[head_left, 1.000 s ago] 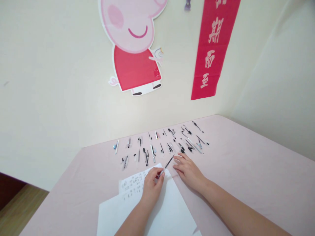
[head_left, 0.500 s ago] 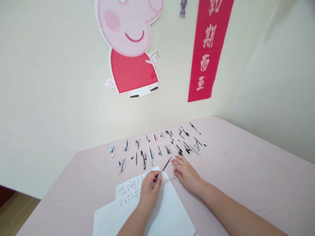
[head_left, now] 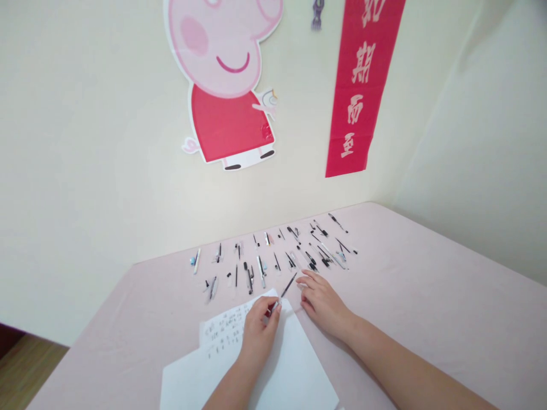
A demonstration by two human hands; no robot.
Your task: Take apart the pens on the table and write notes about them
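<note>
My left hand is closed in a pinch around a slim dark pen refill, whose pointed end slants up and to the right. The rear of the refill lies hidden between my fingers. Under this hand are sheets of white paper, the upper one with dark handwriting on it. My right hand rests on the pink tabletop just right of the refill's tip, fingers loosely spread, with nothing seen in them. It does not touch the refill.
Beyond my hands, several taken-apart pens, caps and refills lie in rough rows on the pink cloth. A denser cluster of black pen parts sits at the back right. Behind the table stands a wall with a cartoon pig cutout and a red banner.
Almost nothing differs. Both hands keep their places, and the refill stays in my left hand; the view has shifted very slightly.
</note>
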